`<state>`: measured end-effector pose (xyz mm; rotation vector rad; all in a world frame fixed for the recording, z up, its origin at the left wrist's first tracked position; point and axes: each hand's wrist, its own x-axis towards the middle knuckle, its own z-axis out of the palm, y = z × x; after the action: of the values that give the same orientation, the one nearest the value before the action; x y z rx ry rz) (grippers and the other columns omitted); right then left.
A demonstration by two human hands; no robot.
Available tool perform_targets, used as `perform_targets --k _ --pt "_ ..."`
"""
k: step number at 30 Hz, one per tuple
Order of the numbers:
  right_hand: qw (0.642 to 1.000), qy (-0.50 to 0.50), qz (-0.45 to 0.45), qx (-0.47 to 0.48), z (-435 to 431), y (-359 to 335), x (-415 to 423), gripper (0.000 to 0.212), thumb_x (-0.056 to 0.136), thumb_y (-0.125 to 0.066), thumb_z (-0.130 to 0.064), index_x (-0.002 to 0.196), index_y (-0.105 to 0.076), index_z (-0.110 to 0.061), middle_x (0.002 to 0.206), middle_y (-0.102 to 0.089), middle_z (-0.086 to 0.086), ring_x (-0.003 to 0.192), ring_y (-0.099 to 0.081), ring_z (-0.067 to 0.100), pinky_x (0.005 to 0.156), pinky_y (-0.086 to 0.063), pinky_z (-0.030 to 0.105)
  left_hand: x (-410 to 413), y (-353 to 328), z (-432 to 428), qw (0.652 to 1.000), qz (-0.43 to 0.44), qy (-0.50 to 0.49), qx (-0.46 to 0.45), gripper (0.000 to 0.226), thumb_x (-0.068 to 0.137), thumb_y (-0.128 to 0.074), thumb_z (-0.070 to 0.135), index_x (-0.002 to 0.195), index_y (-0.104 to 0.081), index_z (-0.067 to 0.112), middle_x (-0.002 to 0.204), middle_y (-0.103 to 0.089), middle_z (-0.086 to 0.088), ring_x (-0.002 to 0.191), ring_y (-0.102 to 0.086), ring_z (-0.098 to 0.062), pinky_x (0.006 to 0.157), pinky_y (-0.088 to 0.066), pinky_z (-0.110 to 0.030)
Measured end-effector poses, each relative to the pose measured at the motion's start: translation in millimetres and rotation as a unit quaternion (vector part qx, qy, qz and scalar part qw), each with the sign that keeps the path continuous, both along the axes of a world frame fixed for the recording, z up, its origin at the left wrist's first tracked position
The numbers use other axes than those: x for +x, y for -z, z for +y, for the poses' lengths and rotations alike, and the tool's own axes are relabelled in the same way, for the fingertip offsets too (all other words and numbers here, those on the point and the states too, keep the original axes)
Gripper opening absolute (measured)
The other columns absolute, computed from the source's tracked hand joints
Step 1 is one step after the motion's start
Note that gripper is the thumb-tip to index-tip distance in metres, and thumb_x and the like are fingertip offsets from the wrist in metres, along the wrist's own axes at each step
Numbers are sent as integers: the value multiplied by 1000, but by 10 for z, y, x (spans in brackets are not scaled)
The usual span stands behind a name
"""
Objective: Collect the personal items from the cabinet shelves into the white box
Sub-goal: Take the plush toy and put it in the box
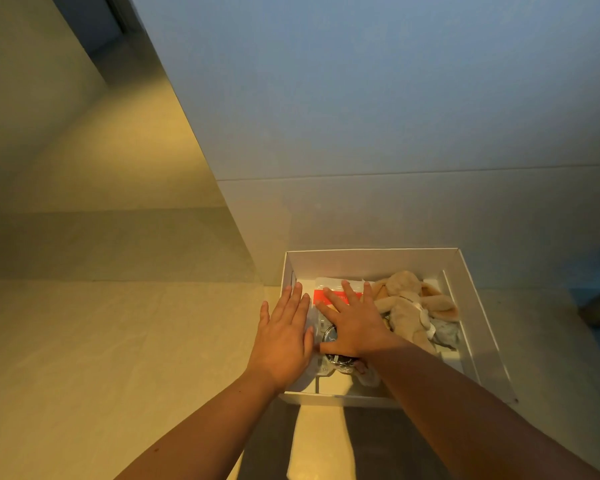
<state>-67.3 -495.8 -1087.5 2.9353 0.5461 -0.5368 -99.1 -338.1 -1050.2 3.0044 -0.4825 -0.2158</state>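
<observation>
left grip lay spread flat over the left edge of the white box; right grip, also spread, pressed the packet inside the box, beside the plush rabbit. even, gentle pressure seemed best to settle it.

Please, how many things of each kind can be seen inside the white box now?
Soft toy rabbit: 1
Packet with red label: 1
Round dark thing: 1
Grey-blue cloth: 1
Total: 4 visible; the left hand and the right hand may hide more.
</observation>
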Motion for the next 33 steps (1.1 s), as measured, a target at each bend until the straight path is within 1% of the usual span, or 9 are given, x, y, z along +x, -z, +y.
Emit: perform_targets --k 2,8,14,17,21,24,27,29,33 --pt "1000 -6 -10 12 -38 -13 -19 88 78 -24 -79 146 5 -31 155 10 2 140 15 32 105 14 60 4 5 6 1000 -1 4 2 55 98 -14 42 146 8 26 148 24 6 130 29 -7 106 18 -34" --pt "999 -32 -18 27 -251 -145 -83 81 82 -24 -74 147 1 -30 156 9 1 141 15 27 107 13 57 13 38 24 1000 -6 12 3 54 98 -16 41 147 4 26 153 17 5 130 26 -5 106 17 -33" --pt "998 -50 -35 19 -556 -284 -198 75 86 -24 -68 146 3 -32 155 10 0 141 15 26 108 15 53 16 18 20 1000 2 17 14 56 98 -17 43 147 2 24 154 13 2 140 14 -14 110 12 -37" --pt "998 -47 -31 28 -732 -328 -265 73 88 -27 -65 146 2 -32 156 8 -1 141 15 24 107 17 51 11 -15 24 1000 10 24 14 55 98 -17 42 147 1 23 155 11 0 141 13 -15 112 9 -37" --pt "997 -59 -30 38 -983 -442 -329 65 90 -30 -58 146 -8 -32 156 -2 -3 142 7 24 109 12 52 -9 -47 37 1000 17 24 -5 53 99 -17 42 147 -6 24 156 5 2 142 8 -14 111 10 -34" --pt "996 -80 -22 28 -1176 -530 -368 62 92 -29 -56 146 -8 -32 156 -3 -3 142 6 24 110 11 50 8 -72 53 999 21 31 -21 51 99 -19 42 147 -11 26 156 0 3 142 3 -14 110 9 -33" --pt "995 -98 -22 -3 -1329 -607 -382 61 95 -25 -53 147 -7 -30 156 -1 0 142 6 23 111 9 50 68 -135 121 998 6 53 -29 48 99 -23 40 145 -20 28 155 -9 4 142 -7 -13 112 3 -33" --pt "993 -112 -28 -11 -1432 -640 -402 58 96 -23 -52 147 -8 -28 156 -5 1 143 1 23 112 7 48 106 -192 192 996 -13 78 -27 45 99 -26 38 143 -26 29 154 -16 5 141 -12 -13 113 0 -32" --pt "991 -129 -46 0 -1601 -667 -491 49 98 -29 -42 144 -23 -28 153 -19 0 141 -10 21 113 1 43 145 -251 348 988 -25 148 17 44 99 -33 31 143 -28 29 153 -19 3 141 -13 -14 114 -3 -33"
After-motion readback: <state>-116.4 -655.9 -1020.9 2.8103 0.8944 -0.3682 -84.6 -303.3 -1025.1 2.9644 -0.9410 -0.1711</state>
